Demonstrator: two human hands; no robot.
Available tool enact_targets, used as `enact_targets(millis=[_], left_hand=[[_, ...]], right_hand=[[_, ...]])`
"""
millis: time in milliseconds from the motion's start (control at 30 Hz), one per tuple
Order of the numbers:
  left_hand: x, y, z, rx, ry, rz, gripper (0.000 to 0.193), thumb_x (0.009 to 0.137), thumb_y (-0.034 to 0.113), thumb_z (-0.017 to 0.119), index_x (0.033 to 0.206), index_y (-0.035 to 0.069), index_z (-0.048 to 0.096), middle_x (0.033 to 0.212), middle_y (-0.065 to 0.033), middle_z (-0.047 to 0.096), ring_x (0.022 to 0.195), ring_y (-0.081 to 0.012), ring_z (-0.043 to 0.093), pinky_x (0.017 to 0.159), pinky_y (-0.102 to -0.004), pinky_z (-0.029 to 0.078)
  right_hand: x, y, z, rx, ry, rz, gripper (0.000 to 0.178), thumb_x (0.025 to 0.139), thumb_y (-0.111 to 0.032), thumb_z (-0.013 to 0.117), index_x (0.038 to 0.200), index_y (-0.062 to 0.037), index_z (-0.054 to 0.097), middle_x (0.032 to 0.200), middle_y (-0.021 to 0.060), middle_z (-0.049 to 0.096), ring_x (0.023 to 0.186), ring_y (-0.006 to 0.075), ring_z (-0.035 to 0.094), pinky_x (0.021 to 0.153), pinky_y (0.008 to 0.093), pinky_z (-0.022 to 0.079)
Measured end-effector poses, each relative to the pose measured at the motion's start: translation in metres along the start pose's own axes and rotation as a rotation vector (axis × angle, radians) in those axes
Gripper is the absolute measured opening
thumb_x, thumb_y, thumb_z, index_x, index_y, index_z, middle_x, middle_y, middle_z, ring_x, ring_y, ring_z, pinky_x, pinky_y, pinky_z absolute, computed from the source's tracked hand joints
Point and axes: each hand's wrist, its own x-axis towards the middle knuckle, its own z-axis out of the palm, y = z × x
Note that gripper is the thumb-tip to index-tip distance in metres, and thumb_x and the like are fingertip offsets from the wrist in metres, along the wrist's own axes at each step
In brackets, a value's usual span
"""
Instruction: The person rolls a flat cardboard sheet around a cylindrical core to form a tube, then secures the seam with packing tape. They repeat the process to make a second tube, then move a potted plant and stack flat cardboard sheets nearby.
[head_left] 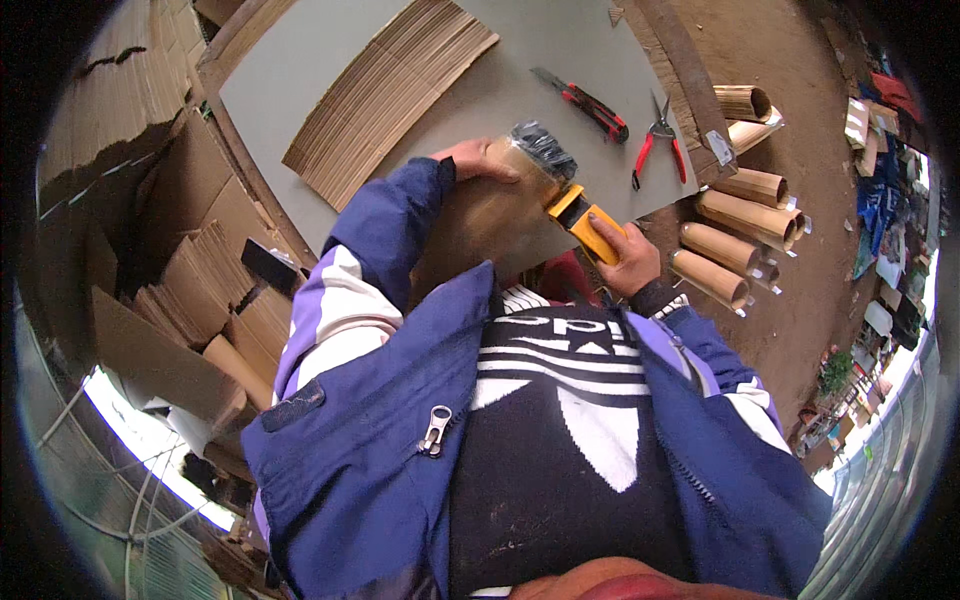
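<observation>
A brown cardboard tube slants in front of my chest, its far end covered with dark, crinkled plastic. My left hand grips the tube's upper side near that end. In my right hand is a yellow-and-black stapler-like hand tool, its head against or very close to the tube's edge by the plastic. Whether it touches there I cannot tell. Beyond the tube on the table lie a red-and-black utility knife with its blade out and red-handled pruning shears.
A stack of corrugated cardboard sheets lies on the grey table, which has a wooden edge. Several cardboard tubes rest on the ground at the right. Folded cardboard is piled at the left.
</observation>
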Motion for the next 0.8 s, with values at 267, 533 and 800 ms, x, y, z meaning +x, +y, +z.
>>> enact_targets(millis=[267, 533, 800], left_hand=[[-0.048, 0.007, 0.068, 0.64, 0.72, -0.103, 0.093, 0.063, 0.035, 0.082, 0.143, 0.007, 0.043, 0.148, -0.0149, 0.04, 0.138, -0.0339, 0.038, 0.111, -0.0438, 0.035], [-0.027, 0.029, 0.084, 0.884, 0.997, -0.364, 0.099, 0.06, 0.031, 0.081, 0.146, 0.014, 0.035, 0.138, -0.0132, 0.045, 0.128, -0.0339, 0.045, 0.104, -0.0487, 0.039], [-0.035, 0.065, 0.072, 0.736, 0.874, -0.501, 0.114, 0.054, 0.045, 0.087, 0.149, 0.008, 0.035, 0.139, -0.0171, 0.05, 0.131, -0.0324, 0.048, 0.109, -0.037, 0.04]], right_hand=[[0.045, -0.011, 0.005, 0.085, -0.035, -0.134, 0.065, 0.074, -0.024, 0.075, 0.135, -0.0344, 0.056, 0.089, 0.0133, 0.057, 0.079, 0.033, 0.066, 0.068, 0.0434, 0.055], [0.037, -0.024, -0.051, 0.218, -0.072, -0.185, 0.07, 0.072, -0.021, 0.072, 0.139, -0.0329, 0.054, 0.087, 0.0137, 0.057, 0.077, 0.033, 0.064, 0.07, 0.0419, 0.055], [-0.031, 0.032, -0.041, 0.094, -0.075, -0.157, 0.071, 0.067, -0.016, 0.077, 0.134, -0.0324, 0.058, 0.085, 0.0127, 0.055, 0.071, 0.0315, 0.064, 0.061, 0.0414, 0.053]])
